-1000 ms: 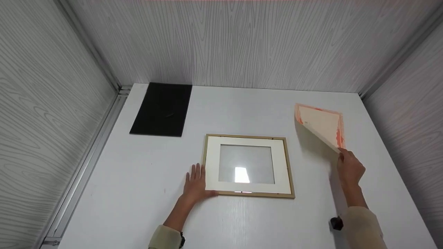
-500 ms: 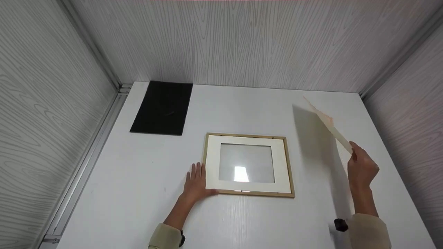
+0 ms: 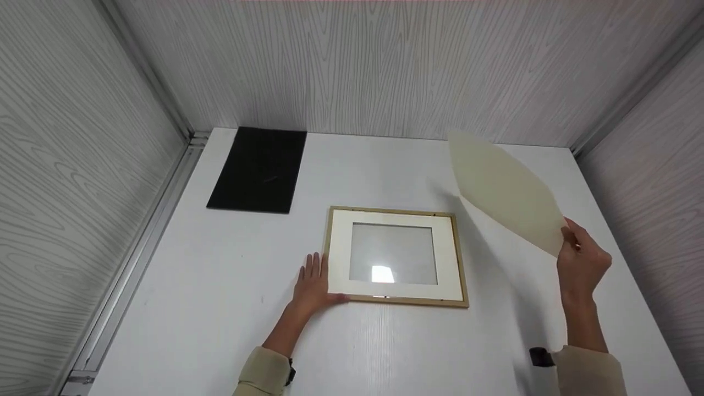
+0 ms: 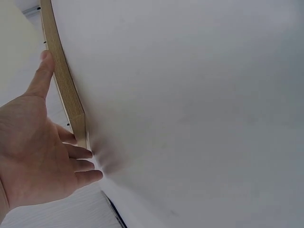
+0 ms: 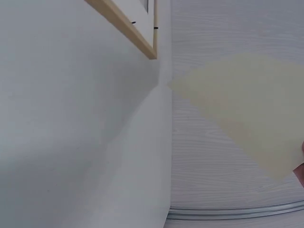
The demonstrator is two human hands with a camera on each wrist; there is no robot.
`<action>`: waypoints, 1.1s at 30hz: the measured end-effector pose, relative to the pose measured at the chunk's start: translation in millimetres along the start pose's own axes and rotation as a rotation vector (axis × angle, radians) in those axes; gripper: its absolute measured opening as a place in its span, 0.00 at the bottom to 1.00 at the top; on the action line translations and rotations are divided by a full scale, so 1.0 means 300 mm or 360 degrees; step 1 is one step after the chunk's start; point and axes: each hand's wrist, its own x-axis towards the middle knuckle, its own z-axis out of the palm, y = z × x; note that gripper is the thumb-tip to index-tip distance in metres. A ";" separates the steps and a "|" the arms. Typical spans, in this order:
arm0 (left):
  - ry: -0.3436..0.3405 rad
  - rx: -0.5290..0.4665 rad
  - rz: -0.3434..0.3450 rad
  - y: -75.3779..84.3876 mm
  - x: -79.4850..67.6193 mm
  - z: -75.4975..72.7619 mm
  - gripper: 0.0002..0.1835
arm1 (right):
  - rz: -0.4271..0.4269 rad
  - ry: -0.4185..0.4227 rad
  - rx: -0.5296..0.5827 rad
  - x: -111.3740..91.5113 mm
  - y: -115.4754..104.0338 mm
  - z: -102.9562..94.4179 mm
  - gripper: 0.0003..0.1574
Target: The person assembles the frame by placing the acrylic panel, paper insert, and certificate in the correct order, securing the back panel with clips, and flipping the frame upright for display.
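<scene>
A picture frame (image 3: 396,302) with a thin wooden border and a white mat lies on the table, its window showing a bright reflection. My left hand (image 3: 312,289) rests at the frame's near left corner, fingers straight along the left side and thumb against the near edge. In the left wrist view, thumb and fingers spread around the wooden corner (image 4: 71,95). Right of the frame, my right hand (image 3: 583,261) pinches a cream sheet of paper (image 3: 506,190) by its near right corner. The sheet is raised and curved, its plain side showing; in the right wrist view only fingertips (image 5: 300,173) show.
A black rectangular board (image 3: 257,170) lies at the back left of the white table (image 3: 220,308). Grey wood-grain panels (image 3: 352,66) stand behind and on both sides, with a metal rail (image 3: 137,253) along the left edge.
My right hand has lifted the sheet off the table and turned it, so its orange-bordered face is now hidden and its plain side shows. The left hand stays at the frame's corner.
</scene>
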 end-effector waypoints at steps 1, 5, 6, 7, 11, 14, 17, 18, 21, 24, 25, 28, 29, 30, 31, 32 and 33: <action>0.0005 0.0004 -0.0002 0.000 0.003 0.000 0.61 | 0.0050 -0.0015 0.0026 0.001 -0.010 -0.002 0.10; 0.0010 0.0026 -0.0004 0.002 0.018 -0.003 0.61 | 0.0224 -0.0097 0.0128 0.000 -0.050 -0.003 0.11; 0.0009 0.0035 -0.0001 0.003 0.021 -0.004 0.61 | 0.0266 -0.0120 0.0156 0.000 -0.061 -0.001 0.11; 0.0008 0.0047 0.0004 0.004 0.025 -0.004 0.61 | 0.0306 -0.0146 0.0183 -0.001 -0.069 0.001 0.11; -0.0006 0.0091 0.0001 0.004 0.032 -0.005 0.62 | 0.0427 -0.0260 0.0295 -0.017 -0.096 0.019 0.11; -0.0006 0.0083 -0.0001 0.001 0.032 -0.004 0.63 | 0.0519 -0.0351 0.0422 -0.038 -0.110 0.037 0.12; 0.0001 0.0074 0.0001 -0.001 0.031 -0.004 0.62 | 0.0662 -0.0441 0.0583 -0.059 -0.122 0.057 0.13; 0.0001 0.0075 0.0002 -0.002 0.031 -0.004 0.62 | 0.0716 -0.0472 0.0634 -0.065 -0.125 0.064 0.13; 0.0002 0.0086 0.0003 -0.002 0.030 -0.004 0.62 | 0.0857 -0.0580 0.0724 -0.080 -0.133 0.085 0.15; -0.0001 0.0084 0.0003 0.000 0.028 -0.005 0.62 | 0.0927 -0.0694 0.0741 -0.097 -0.139 0.106 0.17; -0.0002 0.0084 0.0002 0.001 0.028 -0.005 0.61 | 0.0930 -0.0730 0.0734 -0.104 -0.141 0.112 0.18; 0.0004 0.0077 0.0000 0.001 0.027 -0.005 0.61 | 0.0955 -0.0827 0.0735 -0.125 -0.144 0.133 0.20; 0.0005 0.0076 -0.0001 0.000 0.028 -0.005 0.61 | 0.0970 -0.0863 0.0736 -0.132 -0.143 0.139 0.21; 0.0006 0.0077 -0.0001 0.000 0.029 -0.004 0.61 | 0.0992 -0.0901 0.0738 -0.138 -0.140 0.146 0.22; 0.0005 0.0084 0.0000 -0.001 0.030 -0.002 0.61 | 0.1017 -0.0940 0.0745 -0.145 -0.136 0.153 0.23; 0.0006 0.0092 0.0002 -0.002 0.031 0.000 0.61 | 0.1041 -0.0983 0.0750 -0.151 -0.131 0.160 0.24; 0.0005 0.0092 0.0004 -0.002 0.032 0.001 0.62 | 0.1068 -0.1024 0.0754 -0.156 -0.127 0.168 0.25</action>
